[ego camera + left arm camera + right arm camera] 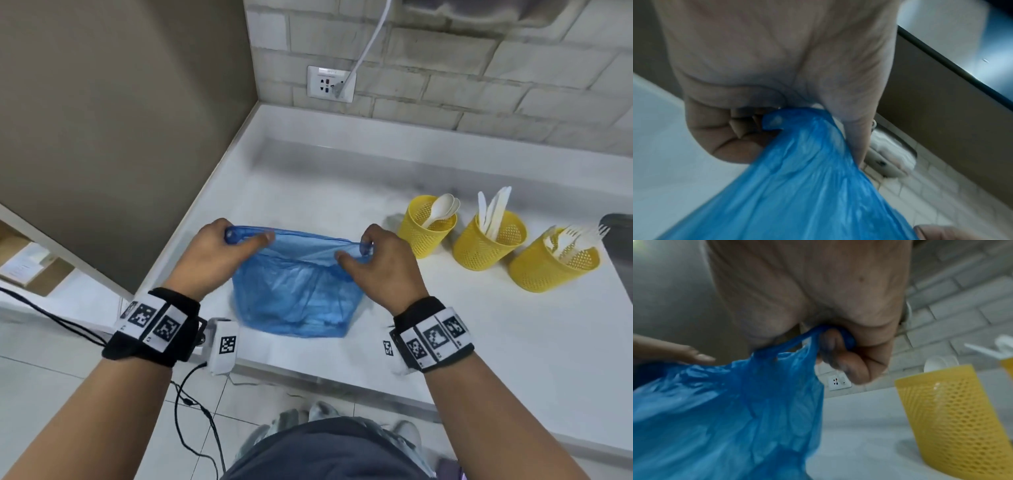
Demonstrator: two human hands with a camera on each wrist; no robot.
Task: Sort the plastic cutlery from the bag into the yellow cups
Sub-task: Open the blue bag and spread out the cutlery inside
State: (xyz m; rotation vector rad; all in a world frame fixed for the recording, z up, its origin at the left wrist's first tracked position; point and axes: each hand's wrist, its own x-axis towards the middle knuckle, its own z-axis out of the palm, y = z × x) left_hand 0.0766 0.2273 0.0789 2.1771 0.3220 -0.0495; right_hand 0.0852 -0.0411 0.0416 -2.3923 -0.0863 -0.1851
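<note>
Blue plastic bag [296,291]: thin, crumpled, translucent, near centre. Three yellow mesh cups, upright, in a row at right: spoons cup [428,229], knives cup [488,241], forks cup [551,263].

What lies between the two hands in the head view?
The blue bag: its mouth is stretched between the left hand and the right hand, each gripping one end. The head view shows this.
</note>
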